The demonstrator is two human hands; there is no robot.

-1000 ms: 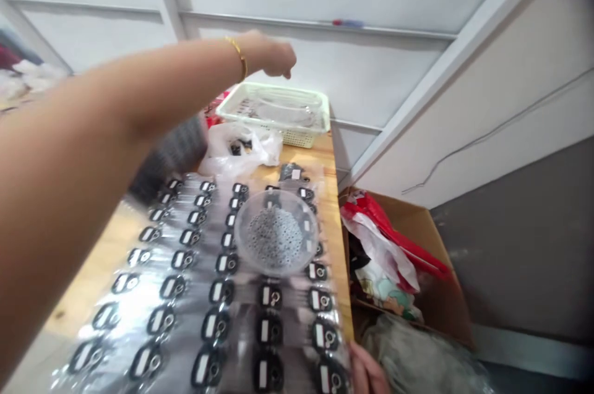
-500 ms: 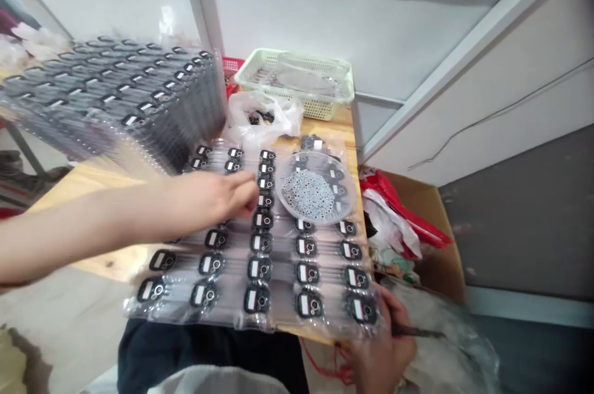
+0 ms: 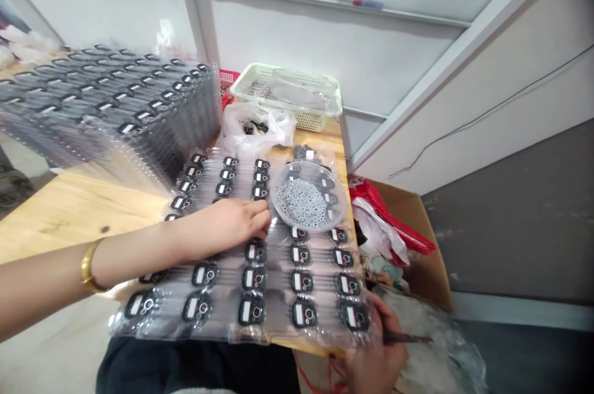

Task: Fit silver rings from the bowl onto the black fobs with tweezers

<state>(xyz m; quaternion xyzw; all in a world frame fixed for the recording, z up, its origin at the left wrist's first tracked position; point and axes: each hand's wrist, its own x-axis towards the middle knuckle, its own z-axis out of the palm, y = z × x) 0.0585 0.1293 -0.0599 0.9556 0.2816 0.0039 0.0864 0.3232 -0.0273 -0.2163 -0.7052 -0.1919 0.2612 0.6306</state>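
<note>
A clear plastic tray (image 3: 278, 279) lies before me, its rows of pockets holding small black rounded parts (image 3: 252, 310) with white patches and ring-shaped marks. My left hand (image 3: 245, 219) reaches over the middle column, fingertips pinched together low at one of the parts. What those fingers hold, if anything, is hidden. At the tray's near right corner, my right hand (image 3: 378, 347) is closed around a dark slim pointed tool (image 3: 407, 338), its fingers by the tray's edge. A round clear bowl (image 3: 278, 211) of tiny grey ring-like pieces (image 3: 304, 202) rests on the tray, right of my left hand.
A tall stack of similar filled trays (image 3: 185, 115) stands at the left of the wooden table (image 3: 60, 208). Behind are a white plastic bag (image 3: 236, 128) and a pale green basket (image 3: 320, 122). To the right, a cardboard box (image 3: 434, 258) holds red and white bags.
My left hand has come nearer to me and slightly right, down to the tray below the bowl's left side. The view has shifted a little. My right hand keeps the tool.
</note>
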